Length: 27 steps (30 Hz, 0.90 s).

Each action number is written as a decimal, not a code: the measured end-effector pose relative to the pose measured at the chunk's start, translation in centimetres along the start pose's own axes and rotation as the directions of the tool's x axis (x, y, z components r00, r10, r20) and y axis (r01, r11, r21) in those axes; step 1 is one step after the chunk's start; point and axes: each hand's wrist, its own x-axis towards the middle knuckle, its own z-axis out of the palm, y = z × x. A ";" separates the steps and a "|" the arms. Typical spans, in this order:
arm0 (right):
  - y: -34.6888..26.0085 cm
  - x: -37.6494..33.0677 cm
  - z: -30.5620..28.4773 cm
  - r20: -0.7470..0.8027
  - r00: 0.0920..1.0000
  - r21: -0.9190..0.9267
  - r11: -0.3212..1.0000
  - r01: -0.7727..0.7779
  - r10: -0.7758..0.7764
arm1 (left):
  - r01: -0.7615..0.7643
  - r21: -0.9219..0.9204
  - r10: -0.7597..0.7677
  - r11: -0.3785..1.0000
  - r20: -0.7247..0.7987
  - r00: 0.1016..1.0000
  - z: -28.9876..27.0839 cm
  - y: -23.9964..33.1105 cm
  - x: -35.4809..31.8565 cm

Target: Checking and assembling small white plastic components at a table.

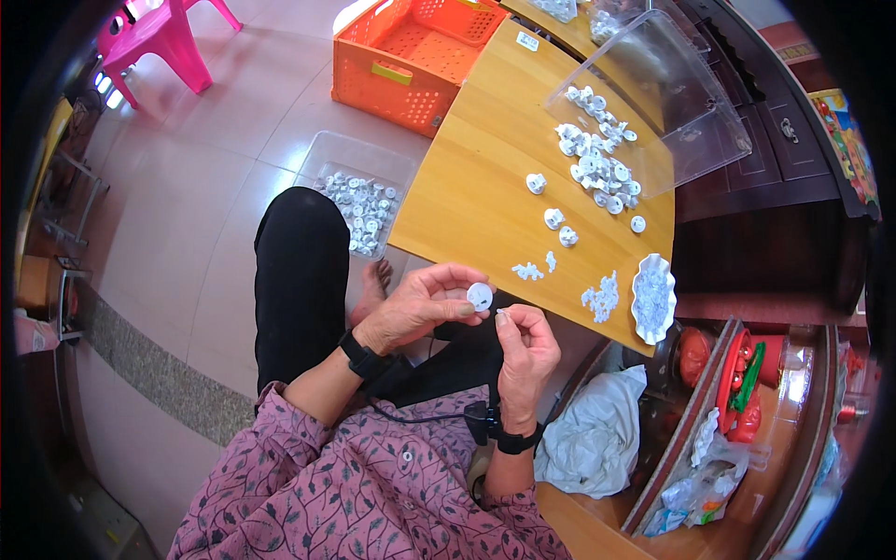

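Just off the near edge of the bench point(467, 187), above our lap, we hold a white disc point(480, 297) in our left grip point(422, 303). The thumb and fingers are closed on its rim, and its flat face, marked with a small dark slot, is turned up toward us. Close beside it, our right grip point(525, 350) is drawn to a narrow pinch, thumb against forefinger, with a tiny white piece point(501, 312) at the tips; it is too small for us to tell its shape. The disc and the piece are near each other but apart. We wear a black band on each wrist.

On the bench, beyond our hands, we see a few small white bits point(527, 271) near the edge, and farther right a loose pile of similar pieces point(600, 297) next to a scalloped white dish point(652, 337) filled with more. Three white round fittings point(553, 219) stand apart in a rough line, while a larger heap of fittings point(602, 168) lies behind them, by a clear bin point(700, 112) that is tipped on its side.

Left of the bench, on the floor, we have a clear tub point(376, 157) of more such fittings near our knee, and beyond it an orange crate point(387, 84).
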 end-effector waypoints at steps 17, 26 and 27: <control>-0.3 -0.1 2.4 0.004 0.970 -0.276 0.932 0.234 -0.242 | -0.032 0.054 0.032 0.998 0.000 0.999 0.1 -0.1 0.1; -0.1 0.0 2.3 0.014 0.968 -0.328 0.913 0.242 -0.252 | -0.013 0.131 0.011 0.991 0.015 1.000 -0.5 -0.3 0.1; 0.0 0.0 2.4 0.010 0.967 -0.330 0.912 0.242 -0.253 | -0.017 0.138 0.015 0.990 0.018 1.000 -0.5 -0.3 0.1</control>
